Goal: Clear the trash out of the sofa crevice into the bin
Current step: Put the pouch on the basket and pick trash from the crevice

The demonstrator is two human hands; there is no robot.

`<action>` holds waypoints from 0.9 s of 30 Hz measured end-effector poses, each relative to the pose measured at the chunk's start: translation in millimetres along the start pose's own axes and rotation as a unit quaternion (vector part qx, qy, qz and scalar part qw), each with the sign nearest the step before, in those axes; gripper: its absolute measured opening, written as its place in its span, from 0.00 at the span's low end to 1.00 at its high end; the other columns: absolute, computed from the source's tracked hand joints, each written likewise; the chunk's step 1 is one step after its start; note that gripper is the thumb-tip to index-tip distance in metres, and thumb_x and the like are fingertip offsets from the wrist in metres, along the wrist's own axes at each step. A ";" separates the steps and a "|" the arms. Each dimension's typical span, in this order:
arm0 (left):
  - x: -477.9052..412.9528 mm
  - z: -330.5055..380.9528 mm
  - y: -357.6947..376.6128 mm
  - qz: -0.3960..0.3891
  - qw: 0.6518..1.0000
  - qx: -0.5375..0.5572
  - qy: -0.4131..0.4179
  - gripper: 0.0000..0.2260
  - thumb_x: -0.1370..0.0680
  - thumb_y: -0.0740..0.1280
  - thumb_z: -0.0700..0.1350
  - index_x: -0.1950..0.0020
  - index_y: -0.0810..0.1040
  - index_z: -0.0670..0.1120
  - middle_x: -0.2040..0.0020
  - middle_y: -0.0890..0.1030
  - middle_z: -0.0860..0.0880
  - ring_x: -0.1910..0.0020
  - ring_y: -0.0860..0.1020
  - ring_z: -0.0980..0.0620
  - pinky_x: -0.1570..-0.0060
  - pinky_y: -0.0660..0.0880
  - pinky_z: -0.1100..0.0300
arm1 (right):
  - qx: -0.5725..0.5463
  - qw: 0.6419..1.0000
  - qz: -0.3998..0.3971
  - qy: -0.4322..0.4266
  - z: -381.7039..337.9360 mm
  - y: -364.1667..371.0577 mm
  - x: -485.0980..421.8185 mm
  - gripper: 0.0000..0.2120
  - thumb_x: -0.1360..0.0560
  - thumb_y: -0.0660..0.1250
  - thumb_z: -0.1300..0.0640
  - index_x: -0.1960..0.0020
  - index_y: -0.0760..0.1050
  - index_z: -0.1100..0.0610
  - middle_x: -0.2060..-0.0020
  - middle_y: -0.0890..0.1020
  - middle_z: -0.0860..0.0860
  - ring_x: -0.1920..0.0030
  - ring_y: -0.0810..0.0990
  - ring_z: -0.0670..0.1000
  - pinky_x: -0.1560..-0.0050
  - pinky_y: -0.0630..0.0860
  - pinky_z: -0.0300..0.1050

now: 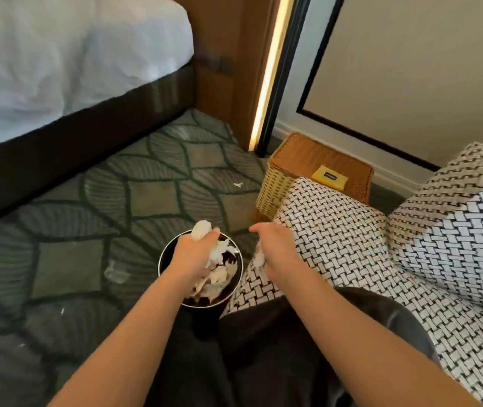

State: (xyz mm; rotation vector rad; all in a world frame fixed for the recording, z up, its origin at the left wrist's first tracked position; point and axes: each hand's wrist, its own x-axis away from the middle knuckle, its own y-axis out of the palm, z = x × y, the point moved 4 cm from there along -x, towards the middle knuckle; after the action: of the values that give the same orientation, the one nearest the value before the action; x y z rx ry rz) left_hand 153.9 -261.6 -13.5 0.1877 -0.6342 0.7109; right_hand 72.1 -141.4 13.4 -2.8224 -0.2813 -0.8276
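Observation:
A round black bin (166, 254) stands on the carpet beside the woven black-and-white sofa (410, 259). Crumpled white tissues (222, 274) lie inside it. My left hand (191, 254) hovers over the bin's mouth, closed on a wad of white tissue (202, 230) that sticks out above the fingers. My right hand (275, 248) is just right of the bin, over the sofa's front edge, with a small white tissue scrap (259, 258) held under its fingers. The sofa crevice itself is hidden from view.
A wicker box (308, 160) with a yellow card (330, 177) on top stands beyond the sofa arm. A bed with white sheets (58, 69) fills the upper left. Small white scraps (238, 185) lie on the patterned carpet. My dark-clothed lap (263, 348) is below.

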 end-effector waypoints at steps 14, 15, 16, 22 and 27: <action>-135.1 -25.2 -17.8 0.041 0.976 -0.212 0.016 0.17 0.21 0.57 0.50 0.65 0.70 0.42 0.61 0.78 0.41 0.59 0.76 0.41 0.58 0.72 0.54 | -0.017 0.995 0.038 0.094 82.5 84.6 -130.8 0.09 0.28 0.61 0.65 0.58 0.79 0.57 0.55 0.80 0.59 0.55 0.80 0.59 0.57 0.78 0.49; -141.5 -28.9 -17.7 0.035 0.970 -0.242 0.011 0.16 0.21 0.57 0.51 0.61 0.72 0.41 0.54 0.80 0.39 0.54 0.78 0.39 0.54 0.74 0.52 | -0.022 0.993 0.034 0.111 85.0 88.1 -135.0 0.08 0.28 0.62 0.65 0.59 0.79 0.57 0.55 0.80 0.59 0.54 0.79 0.60 0.55 0.78 0.52; -149.0 -33.6 -17.6 0.030 0.964 -0.266 0.001 0.16 0.21 0.57 0.52 0.56 0.74 0.40 0.49 0.80 0.38 0.50 0.78 0.38 0.51 0.75 0.51 | -0.013 0.993 0.029 0.115 86.7 92.9 -139.0 0.09 0.29 0.62 0.65 0.61 0.79 0.56 0.55 0.80 0.59 0.53 0.79 0.61 0.52 0.78 0.54; -172.4 -49.9 -18.1 -0.008 0.953 -0.302 -0.037 0.23 0.23 0.61 0.55 0.40 0.74 0.37 0.49 0.79 0.40 0.53 0.77 0.42 0.53 0.75 0.54 | 0.046 0.992 0.042 0.111 99.8 110.2 -152.7 0.16 0.22 0.50 0.60 0.57 0.77 0.59 0.62 0.74 0.54 0.59 0.72 0.55 0.56 0.72 0.49; -174.7 -60.9 -17.6 -0.072 0.968 -0.207 -0.124 0.32 0.22 0.49 0.64 0.25 0.59 0.45 0.29 0.66 0.45 0.33 0.68 0.43 0.41 0.68 0.53 | 0.041 0.987 0.015 0.153 112.4 117.7 -160.6 0.19 0.20 0.50 0.54 0.44 0.76 0.61 0.49 0.77 0.57 0.48 0.75 0.58 0.39 0.71 0.54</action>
State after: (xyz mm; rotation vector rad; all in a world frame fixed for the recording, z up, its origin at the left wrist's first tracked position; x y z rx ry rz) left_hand 93.1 -348.3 -166.2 -0.0651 -0.9835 0.4046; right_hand 24.3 -249.6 -182.2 -2.5686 -0.2189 -1.1953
